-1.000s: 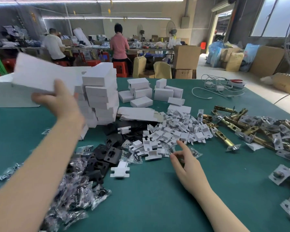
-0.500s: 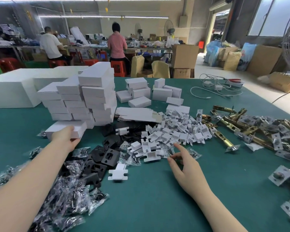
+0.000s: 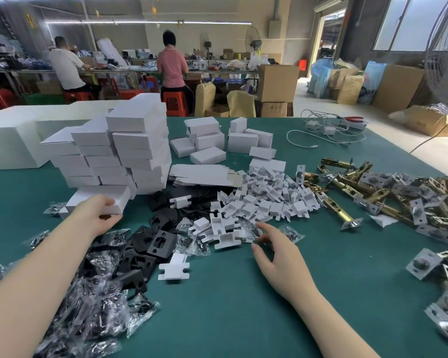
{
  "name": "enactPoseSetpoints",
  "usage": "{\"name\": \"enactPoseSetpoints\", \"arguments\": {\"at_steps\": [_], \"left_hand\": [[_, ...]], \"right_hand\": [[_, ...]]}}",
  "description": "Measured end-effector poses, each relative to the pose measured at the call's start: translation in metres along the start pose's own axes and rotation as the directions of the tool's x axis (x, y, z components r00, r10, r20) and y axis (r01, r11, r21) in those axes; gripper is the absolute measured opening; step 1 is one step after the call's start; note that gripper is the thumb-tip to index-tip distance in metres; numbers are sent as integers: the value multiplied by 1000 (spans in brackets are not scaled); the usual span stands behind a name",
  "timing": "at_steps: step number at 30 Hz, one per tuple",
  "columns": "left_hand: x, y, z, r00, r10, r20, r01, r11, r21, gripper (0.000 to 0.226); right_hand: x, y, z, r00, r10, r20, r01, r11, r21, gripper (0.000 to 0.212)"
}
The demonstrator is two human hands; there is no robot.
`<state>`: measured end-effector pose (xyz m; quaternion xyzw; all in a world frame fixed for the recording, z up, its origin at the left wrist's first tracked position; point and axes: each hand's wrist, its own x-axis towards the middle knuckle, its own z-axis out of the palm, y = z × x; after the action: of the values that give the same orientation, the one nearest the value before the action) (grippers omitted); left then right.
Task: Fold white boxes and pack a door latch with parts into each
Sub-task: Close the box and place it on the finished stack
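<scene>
Your left hand grips a closed white box at the foot of the box stack, likely to park it there; your right hand, fingers spread, reaches for a parts bag on the counter; door latches lie well to the right.

Boxes are stacked at my far left on the surface, bagged parts before them. Inserts lie in the middle, latches to the right.
</scene>
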<state>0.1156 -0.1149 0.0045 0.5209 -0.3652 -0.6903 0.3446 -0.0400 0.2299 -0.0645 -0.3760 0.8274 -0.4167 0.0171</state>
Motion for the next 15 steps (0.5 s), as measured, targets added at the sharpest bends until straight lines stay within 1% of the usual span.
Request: {"name": "enactPoseSetpoints", "arguments": {"at_steps": [2, 4, 6, 7, 9, 10, 11, 12, 13, 14, 15], "left_hand": [[-4, 0, 2, 1000, -3, 5, 3, 1000, -13, 42], [-9, 0, 3, 1000, -18, -4, 18, 999, -27, 46], [-16, 0, 6, 998, -19, -65, 18, 1000, -14, 49], [-19, 0, 9, 992, -3, -126, 2, 1000, -4, 54], [-33, 0, 19, 957, 95, -275, -96, 995, 12, 74], [-44, -2, 26, 927, 196, -321, -187, 981, 59, 82], [-57, -8, 35, 892, 327, -311, -302, 945, 128, 84], [-71, -19, 45, 856, 459, -238, -419, 885, 202, 84], [-85, -34, 56, 820, 561, -112, -521, 813, 260, 85], [-100, -51, 67, 783, 621, 37, -602, 740, 300, 86], [-112, -70, 76, 739, 649, 180, -665, 664, 342, 87]], "right_hand": [[0, 1, 0, 1000, -1, 4, 1, 1000, -7, 47], [1, 1, 0, 1000, 2, 6, -2, 1000, -6, 46], [2, 1, 0, 1000, 2, 9, -2, 1000, -6, 44], [2, 1, 0, 1000, -2, 12, 2, 1000, -10, 43], [2, 1, 1, 1000, -16, 14, 17, 999, -27, 41], [2, 2, 1, 1000, -26, 13, 27, 999, -38, 41], [2, 3, 1, 999, -36, 12, 36, 998, -50, 41], [2, 3, 1, 999, -43, 12, 44, 997, -62, 41], [2, 3, 1, 999, -49, 11, 50, 996, -74, 41], [2, 4, 1, 998, -56, 8, 57, 995, -86, 42], [2, 4, 1, 998, -63, 8, 63, 993, -100, 42]]}}
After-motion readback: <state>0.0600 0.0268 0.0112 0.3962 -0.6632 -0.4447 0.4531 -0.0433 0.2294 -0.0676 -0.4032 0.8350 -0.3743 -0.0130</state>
